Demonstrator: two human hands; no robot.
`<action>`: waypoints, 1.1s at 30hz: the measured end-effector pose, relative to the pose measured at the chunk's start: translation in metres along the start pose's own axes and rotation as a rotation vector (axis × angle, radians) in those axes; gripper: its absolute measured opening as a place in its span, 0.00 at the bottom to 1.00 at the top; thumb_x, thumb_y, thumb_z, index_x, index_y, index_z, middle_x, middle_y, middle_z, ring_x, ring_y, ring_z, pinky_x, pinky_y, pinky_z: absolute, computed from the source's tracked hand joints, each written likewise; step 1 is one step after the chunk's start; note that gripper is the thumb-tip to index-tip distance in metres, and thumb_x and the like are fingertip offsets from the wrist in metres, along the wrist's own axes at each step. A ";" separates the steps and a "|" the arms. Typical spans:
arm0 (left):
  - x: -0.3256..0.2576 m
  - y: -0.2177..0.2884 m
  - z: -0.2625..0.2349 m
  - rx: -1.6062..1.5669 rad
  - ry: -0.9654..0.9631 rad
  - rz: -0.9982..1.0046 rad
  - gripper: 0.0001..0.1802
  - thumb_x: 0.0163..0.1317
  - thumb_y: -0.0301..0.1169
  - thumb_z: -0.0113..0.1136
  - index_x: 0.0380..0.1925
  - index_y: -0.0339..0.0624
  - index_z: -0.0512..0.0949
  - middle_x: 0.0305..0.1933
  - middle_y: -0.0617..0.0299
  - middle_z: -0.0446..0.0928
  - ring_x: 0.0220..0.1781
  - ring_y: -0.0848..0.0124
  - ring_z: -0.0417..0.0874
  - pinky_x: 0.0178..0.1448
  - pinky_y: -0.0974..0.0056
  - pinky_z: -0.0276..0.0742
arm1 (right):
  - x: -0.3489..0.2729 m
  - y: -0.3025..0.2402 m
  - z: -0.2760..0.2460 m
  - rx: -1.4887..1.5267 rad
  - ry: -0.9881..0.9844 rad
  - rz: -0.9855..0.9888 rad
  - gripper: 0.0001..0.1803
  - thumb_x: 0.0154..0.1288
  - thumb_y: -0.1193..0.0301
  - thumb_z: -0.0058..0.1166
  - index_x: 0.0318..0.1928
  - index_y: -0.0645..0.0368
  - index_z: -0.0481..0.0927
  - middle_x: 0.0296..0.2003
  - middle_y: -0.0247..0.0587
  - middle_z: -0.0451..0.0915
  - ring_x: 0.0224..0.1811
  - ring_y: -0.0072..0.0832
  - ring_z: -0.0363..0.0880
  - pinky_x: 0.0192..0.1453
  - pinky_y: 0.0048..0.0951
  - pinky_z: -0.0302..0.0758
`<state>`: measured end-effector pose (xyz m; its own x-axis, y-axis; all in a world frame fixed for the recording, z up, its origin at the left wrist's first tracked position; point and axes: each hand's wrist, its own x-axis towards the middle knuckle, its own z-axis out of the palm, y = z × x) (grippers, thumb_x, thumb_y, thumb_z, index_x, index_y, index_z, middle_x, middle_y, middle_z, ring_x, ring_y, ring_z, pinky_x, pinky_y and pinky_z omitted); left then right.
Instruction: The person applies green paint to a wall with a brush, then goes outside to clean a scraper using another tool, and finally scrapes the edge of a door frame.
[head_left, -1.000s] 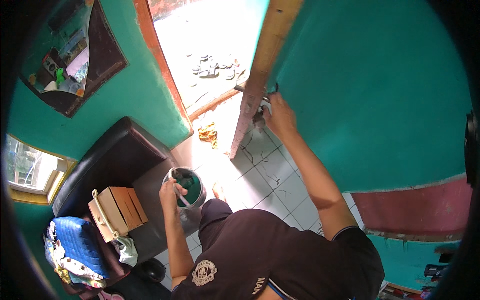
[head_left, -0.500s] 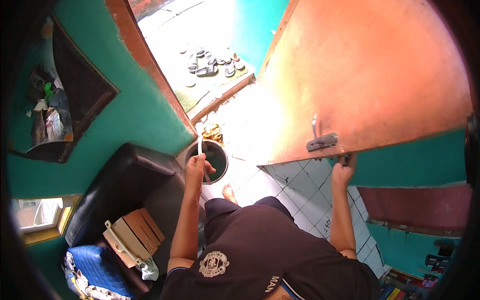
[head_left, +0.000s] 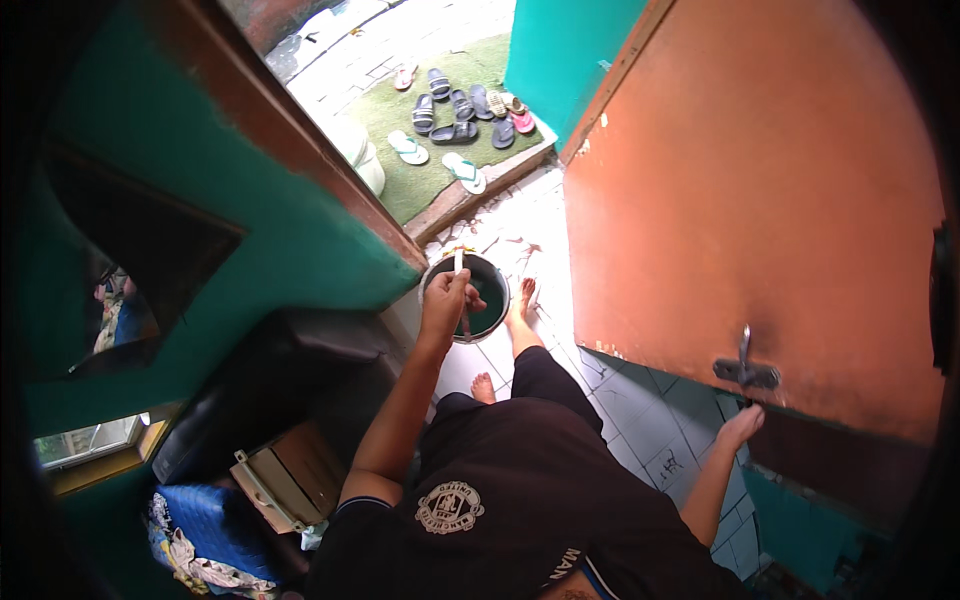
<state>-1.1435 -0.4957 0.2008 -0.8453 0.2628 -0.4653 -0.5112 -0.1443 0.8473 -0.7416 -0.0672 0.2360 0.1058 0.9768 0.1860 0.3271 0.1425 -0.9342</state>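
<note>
A dark round bucket with a dark inside is at the middle, by the doorway. My left hand is closed over it on a narrow strip, pale at its upper end, which looks like the bucket's handle. To the right, an orange door stands swung inward, with a metal lever on its face. My right hand is at the door's edge just below that lever. Its fingers are curled around a dark piece there, apparently the handle of the other side, mostly hidden.
Beyond a raised sill, several slippers lie on a green mat. My bare foot is beside the bucket on white tiles. A black armchair with a brown box stands left, below a mirror.
The door has swung wider toward me and to the right, my right hand with it. The bucket and left hand stay together. One foot has come forward beside the bucket.
</note>
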 end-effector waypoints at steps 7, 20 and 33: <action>0.109 0.024 0.024 -0.040 0.070 -0.097 0.12 0.69 0.34 0.53 0.35 0.35 0.69 0.25 0.61 0.75 0.23 0.70 0.81 0.28 0.68 0.78 | -0.015 0.290 -0.020 -0.821 -0.393 0.967 0.19 0.70 0.58 0.46 0.40 0.63 0.78 0.30 0.44 0.81 0.28 0.36 0.80 0.32 0.36 0.77; 0.348 0.076 0.022 0.026 0.472 -0.130 0.12 0.64 0.32 0.54 0.40 0.33 0.70 0.31 0.56 0.77 0.30 0.68 0.82 0.32 0.65 0.78 | -0.069 0.156 0.296 -0.730 -1.256 0.709 0.15 0.69 0.61 0.51 0.46 0.60 0.79 0.33 0.40 0.82 0.31 0.32 0.82 0.36 0.32 0.79; 0.604 -0.065 -0.113 0.157 1.052 -0.352 0.08 0.55 0.31 0.58 0.27 0.37 0.77 0.29 0.52 0.80 0.33 0.61 0.81 0.41 0.57 0.75 | -0.027 0.048 0.542 -0.765 -1.289 0.664 0.14 0.73 0.63 0.50 0.50 0.60 0.77 0.36 0.38 0.81 0.35 0.26 0.81 0.37 0.26 0.79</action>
<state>-1.6383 -0.4355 -0.1646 -0.4059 -0.6825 -0.6078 -0.7854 -0.0795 0.6138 -1.2377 -0.0004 0.0207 -0.2689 0.3666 -0.8907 0.9491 -0.0563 -0.3098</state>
